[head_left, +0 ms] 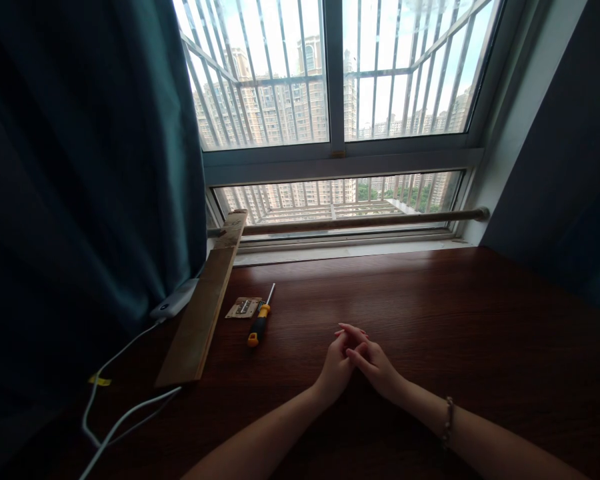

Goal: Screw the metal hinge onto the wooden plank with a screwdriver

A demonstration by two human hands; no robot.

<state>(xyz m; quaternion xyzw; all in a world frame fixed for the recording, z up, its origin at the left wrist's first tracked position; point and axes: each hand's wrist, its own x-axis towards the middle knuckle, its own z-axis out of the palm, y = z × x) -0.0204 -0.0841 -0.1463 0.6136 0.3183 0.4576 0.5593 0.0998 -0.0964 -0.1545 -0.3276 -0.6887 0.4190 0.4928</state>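
My left hand (336, 365) and my right hand (379, 368) are clasped together above the dark red-brown wooden tabletop (410, 300). Their fingers are folded into each other, and I see no object between them. A bracelet (449, 420) circles my right wrist. To the left of my hands lies a screwdriver (261, 319) with a black and yellow handle, its metal shaft pointing toward the window. Beside its shaft is a small flat brown packet (243, 307) with dark items on it.
A long wooden board (205, 310) leans at the left, its far end on a rail (360, 222) before the barred window. Near it are a white power strip or adapter (175, 300), white cables (130, 413), a yellow tag (100, 381) and a dark blue curtain (105, 167).
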